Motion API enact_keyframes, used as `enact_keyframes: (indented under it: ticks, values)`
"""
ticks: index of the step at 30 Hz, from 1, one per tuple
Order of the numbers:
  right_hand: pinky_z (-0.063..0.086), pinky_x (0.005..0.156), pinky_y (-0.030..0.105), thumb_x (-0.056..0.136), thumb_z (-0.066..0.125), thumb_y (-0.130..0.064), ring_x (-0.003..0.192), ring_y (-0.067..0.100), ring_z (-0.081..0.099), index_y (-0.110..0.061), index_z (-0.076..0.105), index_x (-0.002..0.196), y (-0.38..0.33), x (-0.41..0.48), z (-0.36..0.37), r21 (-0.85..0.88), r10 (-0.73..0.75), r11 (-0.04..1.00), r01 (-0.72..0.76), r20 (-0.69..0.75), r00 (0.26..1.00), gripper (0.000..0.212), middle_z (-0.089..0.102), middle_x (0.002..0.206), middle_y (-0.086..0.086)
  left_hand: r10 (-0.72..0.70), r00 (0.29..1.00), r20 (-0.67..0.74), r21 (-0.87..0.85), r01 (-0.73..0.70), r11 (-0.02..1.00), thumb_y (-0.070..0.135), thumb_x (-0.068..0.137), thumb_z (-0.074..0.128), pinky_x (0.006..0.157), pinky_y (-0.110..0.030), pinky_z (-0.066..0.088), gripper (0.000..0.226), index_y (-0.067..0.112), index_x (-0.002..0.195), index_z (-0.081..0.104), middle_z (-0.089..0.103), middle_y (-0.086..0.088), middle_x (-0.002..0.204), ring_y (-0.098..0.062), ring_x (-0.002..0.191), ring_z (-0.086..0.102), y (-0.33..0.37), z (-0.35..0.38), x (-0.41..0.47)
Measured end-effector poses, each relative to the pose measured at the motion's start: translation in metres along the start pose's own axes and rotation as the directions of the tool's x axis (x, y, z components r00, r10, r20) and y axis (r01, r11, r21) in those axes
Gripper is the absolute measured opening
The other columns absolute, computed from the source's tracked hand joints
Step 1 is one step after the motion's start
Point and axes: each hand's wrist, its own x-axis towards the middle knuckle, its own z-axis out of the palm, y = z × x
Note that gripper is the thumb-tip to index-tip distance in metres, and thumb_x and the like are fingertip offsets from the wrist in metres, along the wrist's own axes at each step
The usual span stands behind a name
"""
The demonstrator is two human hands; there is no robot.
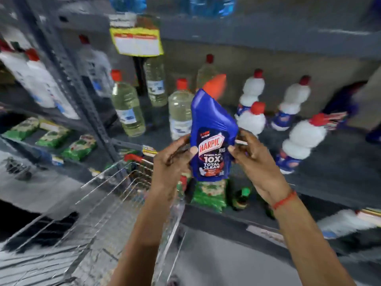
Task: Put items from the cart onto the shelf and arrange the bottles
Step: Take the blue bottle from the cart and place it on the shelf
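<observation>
Hands meet at frame centre — left hand [172,154] and right hand [250,155] both grasping a blue Harpic bottle [213,129], upright with its red cap [214,84] tilted right. It sits above the wire cart [115,195] at lower left, before the grey shelf [329,162] — clear bottles [128,109] stand centre-left, white bottles [252,90] right.

The grey metal shelf [309,168] carries two groups of upright bottles. To the left stand clear bottles of pale yellowish liquid [128,106] with red caps, staggered front to back. To the right stand white bottles with red caps and blue bases [302,141], also in staggered rows. The lower shelf [216,218] bears green packets [209,195] and a small dark bottle with a green cap [241,198]. On the neighbouring rack to the left [35,141], more green packets [52,135] lie in a row.
</observation>
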Motion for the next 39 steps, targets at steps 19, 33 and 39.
enact_keyframes:
  ticks: [19,33,39]
  values:
    - [0.046,0.092,0.041,0.092,0.046,0.011,0.106,0.022,0.053,0.006,0.048,0.126,0.105,-0.049,-0.332,0.061,0.050,0.998,-0.032,-0.309,0.950,0.034,0.057,0.116,0.012,-0.074,0.922,0.380,0.132,0.025,0.991,0.003,0.085,0.064,0.076,-0.021,0.058,0.035,0.016,0.117,0.062,0.067,-0.007,0.109,-0.002,0.086,0.069,-0.149,0.324,-0.007]
    - [0.051,0.080,0.004,0.093,0.049,0.005,0.115,0.018,0.053,0.002,0.042,0.134,0.170,-0.021,-0.344,0.025,0.068,0.998,-0.063,-0.347,0.935,0.042,0.054,0.132,0.019,-0.074,0.924,0.374,0.270,-0.032,0.962,0.005,0.088,0.062,0.086,-0.019,0.053,0.038,0.005,0.125,0.057,0.065,-0.003,0.119,0.000,0.101,0.065,-0.217,0.332,0.022]
    - [0.050,0.086,0.009,0.094,0.048,0.003,0.122,0.016,0.050,-0.001,0.038,0.139,0.168,-0.023,-0.347,0.045,0.105,0.994,-0.096,-0.303,0.947,0.046,0.051,0.139,0.017,-0.040,0.932,0.361,0.280,-0.068,0.958,0.006,0.087,0.063,0.086,-0.017,0.053,0.038,0.003,0.125,0.057,0.065,-0.001,0.118,0.002,0.101,0.064,-0.220,0.331,0.018]
